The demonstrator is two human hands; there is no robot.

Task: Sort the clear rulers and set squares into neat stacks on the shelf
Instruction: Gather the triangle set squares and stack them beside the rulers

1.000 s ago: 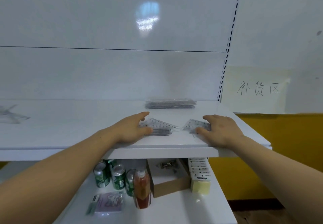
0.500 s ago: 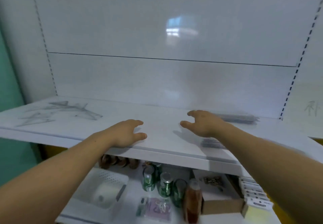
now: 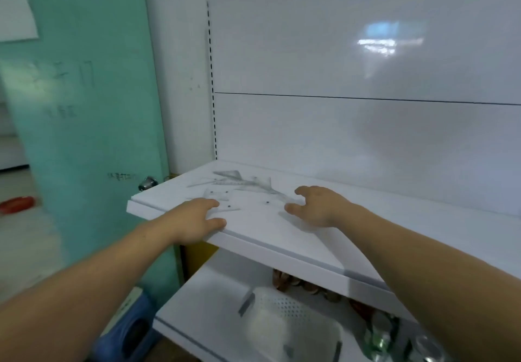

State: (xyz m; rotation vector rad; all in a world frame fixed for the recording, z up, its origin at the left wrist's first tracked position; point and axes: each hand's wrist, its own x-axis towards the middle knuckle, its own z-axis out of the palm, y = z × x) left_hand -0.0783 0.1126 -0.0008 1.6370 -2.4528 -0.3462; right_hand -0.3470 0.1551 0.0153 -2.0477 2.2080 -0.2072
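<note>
Several clear rulers and set squares (image 3: 242, 184) lie scattered in a loose heap at the left end of the white shelf (image 3: 282, 246). A flat clear piece (image 3: 218, 196) with small dark holes lies nearest the front. My left hand (image 3: 194, 219) rests on the shelf's front edge just before that piece, fingers relaxed, holding nothing. My right hand (image 3: 315, 206) hovers just right of the heap, fingers loosely spread and empty.
A teal door (image 3: 84, 136) with a metal knob (image 3: 145, 184) stands left of the shelf. On the lower shelf sit a white perforated basket (image 3: 287, 322), green cans (image 3: 380, 339) and brown items. A blue stool (image 3: 127, 330) is on the floor.
The view swung left from the sorted stacks at the right end to the scattered heap at the left end. Both hands left the set squares and moved left, empty.
</note>
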